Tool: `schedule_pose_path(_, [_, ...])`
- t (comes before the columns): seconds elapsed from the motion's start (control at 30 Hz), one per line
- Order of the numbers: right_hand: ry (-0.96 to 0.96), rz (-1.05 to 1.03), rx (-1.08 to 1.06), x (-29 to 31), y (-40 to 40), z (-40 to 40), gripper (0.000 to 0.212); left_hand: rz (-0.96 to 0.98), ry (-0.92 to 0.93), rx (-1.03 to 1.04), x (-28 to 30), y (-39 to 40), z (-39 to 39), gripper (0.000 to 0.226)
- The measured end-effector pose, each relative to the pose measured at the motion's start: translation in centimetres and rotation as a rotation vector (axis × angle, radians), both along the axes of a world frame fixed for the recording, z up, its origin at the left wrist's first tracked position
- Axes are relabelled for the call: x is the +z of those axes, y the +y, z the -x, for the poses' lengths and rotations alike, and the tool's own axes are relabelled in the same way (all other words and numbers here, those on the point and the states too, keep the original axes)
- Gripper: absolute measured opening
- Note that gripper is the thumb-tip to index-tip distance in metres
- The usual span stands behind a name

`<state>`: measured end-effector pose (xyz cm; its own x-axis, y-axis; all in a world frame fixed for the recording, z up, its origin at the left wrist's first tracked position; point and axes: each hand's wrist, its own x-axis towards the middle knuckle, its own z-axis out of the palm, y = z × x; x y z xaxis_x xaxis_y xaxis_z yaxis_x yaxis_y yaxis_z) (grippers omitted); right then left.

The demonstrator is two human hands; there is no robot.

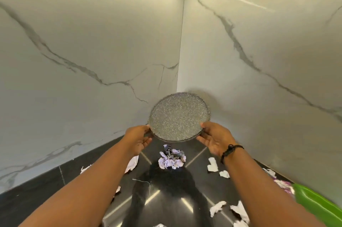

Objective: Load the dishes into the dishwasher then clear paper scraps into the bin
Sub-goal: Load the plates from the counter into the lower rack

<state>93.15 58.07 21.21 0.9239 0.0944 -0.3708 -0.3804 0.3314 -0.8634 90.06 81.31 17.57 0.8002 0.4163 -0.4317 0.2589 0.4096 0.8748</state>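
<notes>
A round textured glass plate (178,117) is held up in the air over the corner of a glossy black counter (88,163). My left hand (137,137) grips its left rim and my right hand (215,137) grips its right rim, thumbs on top. Below the plate lies a crumpled wad of pale purple paper (172,159). Torn white paper scraps (212,165) lie scattered over the counter to the right and left, with more scraps (238,210) near the front.
White marble walls (92,50) meet in a corner behind the plate. A bright green object (318,202) sits at the right edge of the counter. A thin thread (146,184) lies on the black surface.
</notes>
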Motion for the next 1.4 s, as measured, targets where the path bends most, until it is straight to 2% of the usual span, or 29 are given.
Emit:
schedule_pose_path(0.1, [-0.074,0.055,-0.023,3.1,-3.6,4.6,0.009,0.034,-0.115,-0.072,3.5,-1.3,3.8,0.011])
schedule_pose_path(0.23, [-0.145,0.109,-0.088,6.0,-8.1,11.5,0.011,-0.034,-0.231,-0.263,6.8,-3.6,8.3,0.008])
schedule_pose_path(0.43, [-0.132,0.121,-0.210,6.6,-13.6,24.1,0.010,-0.053,-0.301,-0.556,7.8,-8.6,13.6,0.014])
schedule_pose_path(0.6, [-0.113,0.232,-0.364,5.6,-20.4,36.3,0.013,-0.042,-0.253,-0.860,5.7,-16.7,19.7,0.014])
schedule_pose_path(0.7, [-0.102,0.326,-0.458,5.2,-25.0,44.2,0.023,-0.058,-0.196,-1.056,4.6,-22.8,23.9,0.015])
schedule_pose_path(0.83, [-0.064,0.406,-0.568,4.7,-30.8,54.7,0.021,-0.058,-0.156,-1.276,4.2,-31.4,30.0,0.013])
schedule_pose_path(0.93, [-0.013,0.551,-0.674,3.3,-34.8,63.4,0.020,-0.115,-0.209,-1.407,3.7,-39.0,35.7,0.016])
schedule_pose_path(1.07, [0.147,0.784,-0.855,0.1,-40.2,77.1,0.012,-0.205,-0.256,-1.564,1.5,-50.4,46.5,0.016])
schedule_pose_path(1.2, [0.300,0.820,-1.022,-3.2,-45.5,91.4,0.012,-0.200,-0.242,-1.697,-0.4,-60.4,59.1,0.013])
schedule_pose_path(1.4, [0.478,0.778,-1.311,-5.8,-49.3,108.8,0.012,-0.258,-0.349,-1.975,-1.8,-71.0,75.1,0.019])
